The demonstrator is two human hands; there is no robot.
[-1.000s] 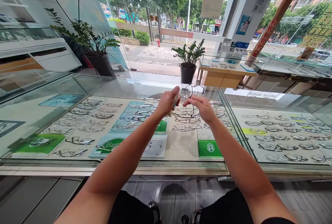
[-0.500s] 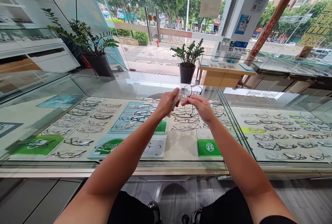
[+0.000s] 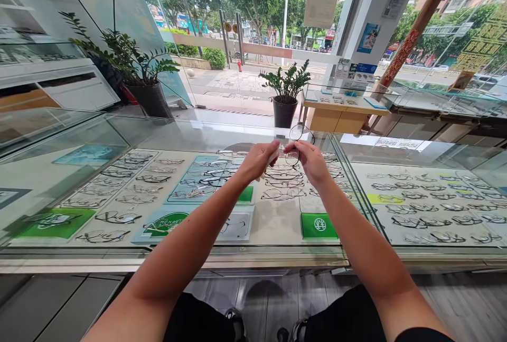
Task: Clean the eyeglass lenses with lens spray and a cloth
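Observation:
Above the glass counter, my right hand (image 3: pixel 312 162) pinches a pair of thin dark-framed eyeglasses (image 3: pixel 290 131). One round lens stands above the fingers, the other hangs below them. My left hand (image 3: pixel 255 161) is closed close beside it, thumb uppermost, around a pale, crumpled cloth (image 3: pixel 260 177) that shows only in small part. The fingertips of both hands are close together at the glasses; whether the cloth touches a lens is hard to see. Beneath the hands, rows of eyeglasses (image 3: pixel 282 194) lie inside the glass display case (image 3: pixel 273 225).
A green card (image 3: pixel 319 224) lies in the case near its front edge. More frames fill the right-hand case (image 3: pixel 428 194). Beyond the counter stand a potted plant (image 3: pixel 285 112), a larger pot (image 3: pixel 150 100) at left and a wooden table (image 3: pixel 336 118).
My right hand has turned, tilting the eyeglasses so the upper lens moves right. My left hand has shifted slightly right, its thumb now pointing towards the glasses.

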